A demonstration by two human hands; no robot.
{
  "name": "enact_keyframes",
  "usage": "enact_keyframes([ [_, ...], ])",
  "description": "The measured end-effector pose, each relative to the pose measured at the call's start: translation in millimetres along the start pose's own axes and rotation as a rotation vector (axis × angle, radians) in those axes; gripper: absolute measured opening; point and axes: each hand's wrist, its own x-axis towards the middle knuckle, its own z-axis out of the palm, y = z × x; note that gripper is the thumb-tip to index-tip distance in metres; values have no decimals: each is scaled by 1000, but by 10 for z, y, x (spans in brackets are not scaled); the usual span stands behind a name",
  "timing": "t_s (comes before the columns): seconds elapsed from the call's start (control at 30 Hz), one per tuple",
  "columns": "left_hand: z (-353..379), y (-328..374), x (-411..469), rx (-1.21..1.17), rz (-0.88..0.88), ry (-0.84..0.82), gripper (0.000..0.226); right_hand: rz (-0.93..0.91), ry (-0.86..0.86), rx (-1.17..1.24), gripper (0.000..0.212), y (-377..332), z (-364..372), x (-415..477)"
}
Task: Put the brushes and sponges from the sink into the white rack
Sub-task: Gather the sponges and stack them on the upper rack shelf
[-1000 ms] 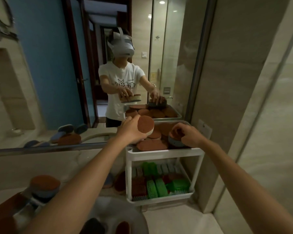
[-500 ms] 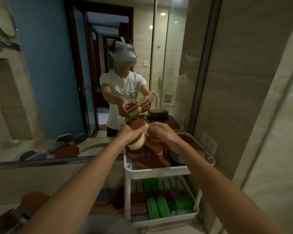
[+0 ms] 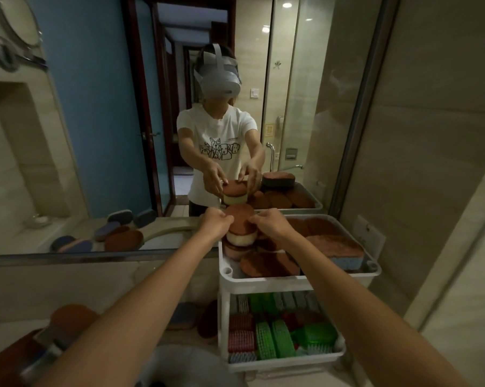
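Note:
A round sponge [image 3: 241, 223] with a brown scouring top and pale body sits on a stack of sponges at the back left of the white rack's [image 3: 297, 280] top shelf. My left hand [image 3: 214, 223] pinches its left edge and my right hand [image 3: 269, 223] pinches its right edge. Several more brown-topped sponges and a blue-bodied one [image 3: 344, 251] fill that shelf. Green, red and grey brushes [image 3: 274, 339] lie packed in the lower shelf. The sink [image 3: 163, 367] shows only as a pale curve at the bottom edge.
A mirror covers the wall ahead and reflects a person with both hands at the rack. More sponges [image 3: 185, 317] lie on the counter left of the rack, and one brown sponge [image 3: 71, 317] sits at the lower left. A tiled wall closes the right side.
My left hand carried the round sponge onto the stack at the shelf's back left. My right hand left the blue-bodied sponge on the right and came over to its other edge.

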Motion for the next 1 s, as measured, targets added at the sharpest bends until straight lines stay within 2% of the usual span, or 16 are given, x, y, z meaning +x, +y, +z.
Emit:
enact_keyframes([
  [0.1, 18, -14, -27, -5, 9, 20, 27, -3, 40, -116, 33, 25, 74, 15],
  [0.2, 36, -41, -59, -43, 23, 19, 11, -17, 73, -139, 35, 31, 99, 17],
  [0.27, 34, -44, -81, -73, 26, 26, 10, -26, 80, -152, 36, 28, 105, 15],
  [0.37, 26, -35, -88, -107, 23, 44, 23, -51, 94, -154, 34, 19, 103, 12],
  [0.47, 26, -27, -104, -75, 7, 36, 19, -60, 84, -176, 30, 27, 108, 17],
  [0.57, 34, -49, -110, -42, -9, 40, 35, -103, 109, -261, 25, 38, 132, 3],
  [0.67, 29, -63, -121, -29, -36, 37, 37, -135, 193, -337, 35, 13, 110, -41],
  [0.83, -9, -20, -214, -17, -55, 66, 45, -140, 248, -323, 35, 15, 99, -139],
  [0.9, -71, -10, -301, -6, -50, 139, 44, -220, 322, -309, 34, 19, 116, -254],
  [1.0, -204, -62, -540, -17, -34, 209, 26, -416, 411, -245, 29, -51, 211, -569],
])
